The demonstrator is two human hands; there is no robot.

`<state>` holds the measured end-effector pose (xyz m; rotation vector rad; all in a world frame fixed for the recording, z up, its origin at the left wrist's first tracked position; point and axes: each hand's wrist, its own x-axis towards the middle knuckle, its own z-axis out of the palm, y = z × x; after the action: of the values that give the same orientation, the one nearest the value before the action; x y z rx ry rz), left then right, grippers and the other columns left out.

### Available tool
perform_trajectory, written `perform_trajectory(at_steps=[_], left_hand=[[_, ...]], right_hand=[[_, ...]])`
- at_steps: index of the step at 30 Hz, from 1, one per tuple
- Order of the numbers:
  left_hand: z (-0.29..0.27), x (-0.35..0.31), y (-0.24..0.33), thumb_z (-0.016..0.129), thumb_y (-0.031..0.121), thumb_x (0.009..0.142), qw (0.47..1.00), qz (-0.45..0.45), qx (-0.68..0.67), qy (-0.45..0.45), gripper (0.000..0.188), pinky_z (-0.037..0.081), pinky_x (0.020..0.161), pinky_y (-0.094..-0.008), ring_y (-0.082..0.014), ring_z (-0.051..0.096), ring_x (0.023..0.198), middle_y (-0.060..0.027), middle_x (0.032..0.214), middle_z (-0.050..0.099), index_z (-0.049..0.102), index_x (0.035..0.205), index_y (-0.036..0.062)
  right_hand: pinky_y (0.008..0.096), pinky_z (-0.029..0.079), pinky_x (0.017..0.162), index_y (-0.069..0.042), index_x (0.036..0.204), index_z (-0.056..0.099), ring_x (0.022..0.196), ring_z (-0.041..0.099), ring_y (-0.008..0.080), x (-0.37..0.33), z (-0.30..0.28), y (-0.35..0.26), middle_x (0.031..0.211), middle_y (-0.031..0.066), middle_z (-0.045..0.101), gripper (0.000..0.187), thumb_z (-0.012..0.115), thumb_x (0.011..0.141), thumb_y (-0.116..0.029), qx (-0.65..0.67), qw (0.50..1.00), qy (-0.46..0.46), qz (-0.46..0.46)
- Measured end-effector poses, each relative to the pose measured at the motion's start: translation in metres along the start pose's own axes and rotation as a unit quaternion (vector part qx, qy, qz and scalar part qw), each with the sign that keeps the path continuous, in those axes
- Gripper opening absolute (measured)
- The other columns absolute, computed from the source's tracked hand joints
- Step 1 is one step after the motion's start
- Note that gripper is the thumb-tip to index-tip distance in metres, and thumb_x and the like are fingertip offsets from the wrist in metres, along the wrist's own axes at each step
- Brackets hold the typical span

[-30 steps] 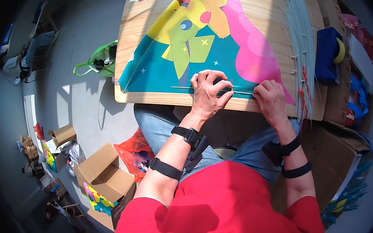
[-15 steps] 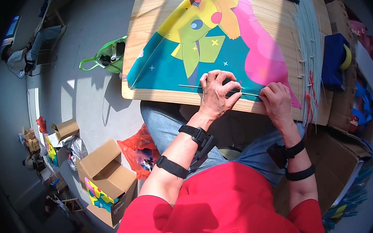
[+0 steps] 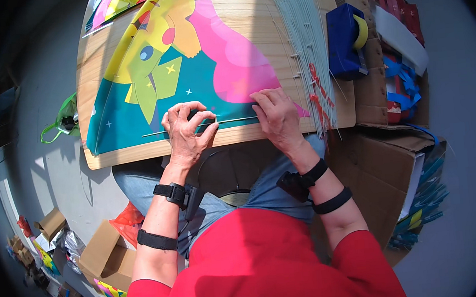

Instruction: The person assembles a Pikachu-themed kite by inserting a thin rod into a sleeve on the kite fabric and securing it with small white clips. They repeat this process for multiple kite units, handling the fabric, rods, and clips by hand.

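Straddling the thin rod (image 3: 238, 119), low on the printed sheet (image 3: 186, 76), with the left hand (image 3: 186, 135) — thumb and finger apart. Bunching the right hand (image 3: 279, 117) near the sheet's right corner — can't tell if clamped. Swung in view now, but apparently unshifted on the sheet.

A sheet (image 3: 156, 88) lies on the table (image 3: 249, 17), its near edge close to the table's near edge. Along that edge, on top of the sheet, a stick (image 3: 241, 119) runs from left to right. The left hand (image 3: 185, 131) is over the stick; the right hand (image 3: 277, 114) is at its right end. To the sheet's right lies a bundle of sticks (image 3: 304, 35), with a tape dispenser (image 3: 345, 43) beyond it at the table's right edge. Ribbon (image 3: 404, 77) lies farther right. Nearer the person, a carton (image 3: 364, 171) stands right of the legs (image 3: 262, 172). Left of the table is a bag (image 3: 67, 115); nearer, on the floor, stands an open box (image 3: 97, 248).
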<state>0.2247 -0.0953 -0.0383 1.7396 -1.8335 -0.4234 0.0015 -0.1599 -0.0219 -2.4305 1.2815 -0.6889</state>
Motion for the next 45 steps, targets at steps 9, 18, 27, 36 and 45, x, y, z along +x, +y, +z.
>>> perform_trajectory(at_steps=[9,18,27,36,45], left_hand=[[0.001,-0.001,-0.001,0.077,0.026,0.07,1.0,0.002,0.012,-0.007,0.019,0.026,0.099,-0.0433,-0.0215,0.046,0.112,0.0034,0.108,0.058,0.07,0.087,0.0206],[0.0,-0.001,0.0,0.077,0.026,0.07,1.0,0.004,0.02,-0.014,0.02,0.025,0.101,-0.0434,-0.0211,0.047,0.112,0.0033,0.108,0.058,0.07,0.088,0.0207],[0.001,-0.001,-0.001,0.077,0.026,0.071,1.0,0.004,0.023,-0.015,0.02,0.026,0.101,-0.0432,-0.0206,0.047,0.112,0.0033,0.108,0.058,0.07,0.088,0.0207],[0.001,-0.001,-0.001,0.077,0.026,0.07,1.0,0.009,0.018,-0.011,0.02,0.026,0.099,-0.0422,-0.0204,0.047,0.111,0.0035,0.107,0.058,0.07,0.088,0.0207],[-0.01,0.004,0.007,0.075,0.031,0.077,0.999,-0.002,0.02,-0.042,0.017,0.025,0.099,-0.044,-0.0206,0.046,0.111,0.0037,0.109,0.057,0.071,0.088,0.0198]], right_hand=[[0.0432,0.048,0.088,0.002,0.118,0.058,0.098,0.059,0.0367,-0.042,-0.032,0.044,0.1,0.0204,0.063,0.039,0.047,0.081,0.008,-0.013,0.992,0.052,0.116],[0.0413,0.048,0.083,-0.001,0.115,0.062,0.095,0.06,0.0307,-0.074,-0.045,0.047,0.099,0.0143,0.063,0.039,0.052,0.077,0.005,-0.135,0.987,0.053,0.076],[0.0385,0.044,0.084,-0.004,0.102,0.068,0.091,0.056,0.0253,-0.089,-0.047,0.044,0.094,0.0073,0.059,0.028,0.059,0.076,-0.005,-0.21,0.976,0.016,0.057],[0.0396,0.044,0.084,-0.004,0.101,0.067,0.096,0.056,0.0255,-0.065,-0.05,0.027,0.098,0.0081,0.058,0.025,0.062,0.077,-0.007,-0.2,0.977,0.05,0.046],[0.0399,0.041,0.09,-0.006,0.11,0.064,0.1,0.054,0.0264,-0.026,-0.016,0.012,0.104,0.0102,0.057,0.033,0.068,0.081,-0.022,-0.11,0.994,-0.012,0.019]])
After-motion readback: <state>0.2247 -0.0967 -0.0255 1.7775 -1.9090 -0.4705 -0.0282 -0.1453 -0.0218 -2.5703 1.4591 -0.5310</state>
